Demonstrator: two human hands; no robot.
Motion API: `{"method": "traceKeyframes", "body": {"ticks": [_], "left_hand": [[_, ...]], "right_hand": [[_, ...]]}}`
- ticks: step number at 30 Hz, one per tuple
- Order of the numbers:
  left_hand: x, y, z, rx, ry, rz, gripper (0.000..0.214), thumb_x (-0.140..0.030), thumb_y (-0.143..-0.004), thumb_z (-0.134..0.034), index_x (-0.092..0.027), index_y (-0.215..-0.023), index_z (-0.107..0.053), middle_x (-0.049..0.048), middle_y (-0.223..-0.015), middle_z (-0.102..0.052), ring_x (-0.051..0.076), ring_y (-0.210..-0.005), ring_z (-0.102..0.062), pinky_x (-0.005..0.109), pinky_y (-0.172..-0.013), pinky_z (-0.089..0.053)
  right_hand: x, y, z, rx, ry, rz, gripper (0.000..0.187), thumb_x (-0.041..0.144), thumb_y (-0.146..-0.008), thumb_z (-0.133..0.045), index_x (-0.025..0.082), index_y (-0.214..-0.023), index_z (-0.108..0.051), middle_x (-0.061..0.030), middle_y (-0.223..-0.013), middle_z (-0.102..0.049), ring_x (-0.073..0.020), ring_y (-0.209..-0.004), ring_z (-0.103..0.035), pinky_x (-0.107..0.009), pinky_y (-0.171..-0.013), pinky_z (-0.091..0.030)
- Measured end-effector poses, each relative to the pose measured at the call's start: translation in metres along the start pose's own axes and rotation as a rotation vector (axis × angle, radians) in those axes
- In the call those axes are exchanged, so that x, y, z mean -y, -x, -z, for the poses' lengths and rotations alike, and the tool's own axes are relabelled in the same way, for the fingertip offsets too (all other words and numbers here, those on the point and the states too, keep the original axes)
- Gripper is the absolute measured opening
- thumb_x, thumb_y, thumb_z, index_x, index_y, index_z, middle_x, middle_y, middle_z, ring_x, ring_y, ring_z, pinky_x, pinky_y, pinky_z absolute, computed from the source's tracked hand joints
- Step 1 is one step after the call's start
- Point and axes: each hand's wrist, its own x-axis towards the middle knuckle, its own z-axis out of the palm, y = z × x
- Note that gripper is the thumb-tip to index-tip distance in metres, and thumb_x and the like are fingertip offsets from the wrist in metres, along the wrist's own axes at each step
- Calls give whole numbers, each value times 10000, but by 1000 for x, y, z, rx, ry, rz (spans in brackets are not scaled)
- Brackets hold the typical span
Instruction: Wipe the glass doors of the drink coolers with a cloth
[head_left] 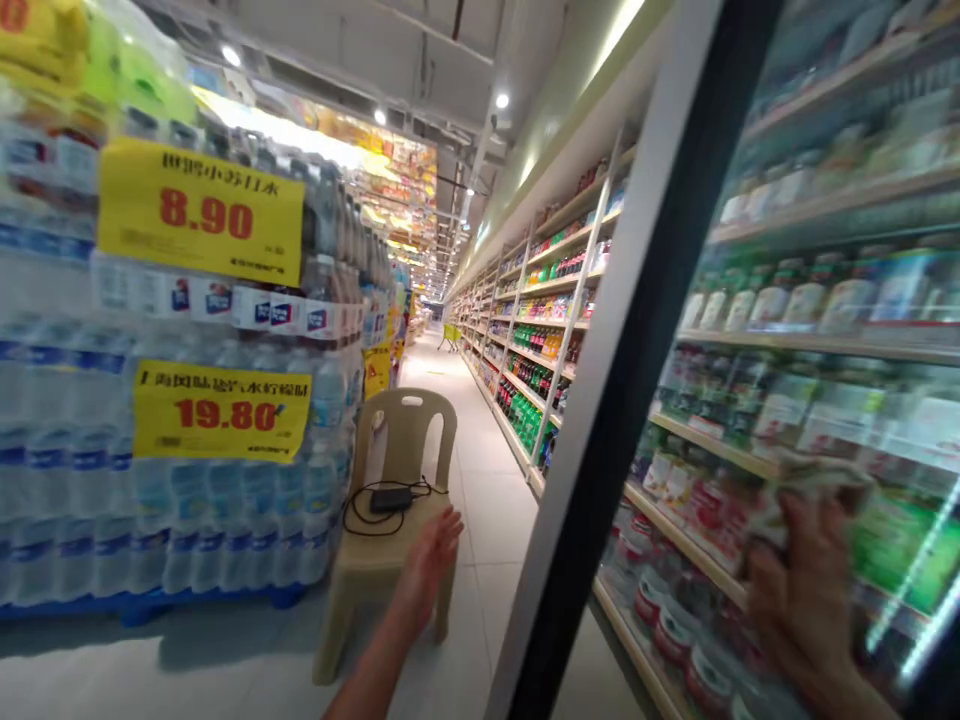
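Note:
My right hand presses a crumpled light cloth to what looks like the glass door of a display cabinet; the hand and cloth are blurred. Behind the glass stand shelves of bottles, jars and packs. My left hand is in mid-air left of the door frame, its fingers stretched out and holding nothing. Beyond it, a beige plastic chair carries a small black device with a coiled black cable.
Shrink-wrapped water bottles are stacked high at left on a blue pallet, with yellow price signs on them. A tiled aisle runs away beside long drink shelves. A green shopping cart stands farther down.

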Motion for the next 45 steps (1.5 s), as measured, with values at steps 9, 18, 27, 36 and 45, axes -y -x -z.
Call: {"method": "traceKeyframes", "body": {"ticks": [9,18,27,36,45], "left_hand": [[-41,111,-105,106,-49,-285,594,-632,-664,-585,-158,-1018,-646,58,-976,-682,237,-1033,-577,368,-938,-426],[-41,149,-109,-149,-383,-728,526,-556,-804,-437,-238,-1210,-542,34,-1261,-557,252,-1236,-448,421,-1063,-337],[-76,150,-144,-288,-1199,-1762,725,-111,-805,-523,-277,-1426,-187,53,-1524,-128,229,-1381,-203,444,-1131,-173],[-59,129,-194,-237,-1380,-1691,671,-217,-838,-482,-197,-1430,-168,136,-1485,-239,257,-1371,-226,464,-1113,-188],[-38,95,-246,-356,-1357,-1623,607,-273,-861,-436,-178,-1418,-216,161,-1459,-291,266,-1380,-192,505,-1110,-104]], "right_hand": [[-14,-8,10,142,7,220,518,251,-847,-441,220,-1354,-340,-143,-1387,-379,-276,-1319,-305,-516,-1041,-270],[27,-24,28,170,-158,425,454,215,-798,-470,260,-1249,-476,-78,-1338,-457,-259,-1318,-282,-510,-1076,-198],[-11,-24,22,64,-82,41,518,244,-854,-354,212,-1370,-340,-130,-1372,-414,-261,-1290,-325,-509,-1029,-277],[-61,-25,12,75,39,-226,470,218,-855,-347,154,-1313,-428,-176,-1387,-381,-286,-1320,-273,-512,-999,-301],[-92,-25,3,76,-81,195,481,209,-818,-446,232,-1299,-440,-112,-1342,-450,-260,-1310,-297,-515,-1049,-251]]}}
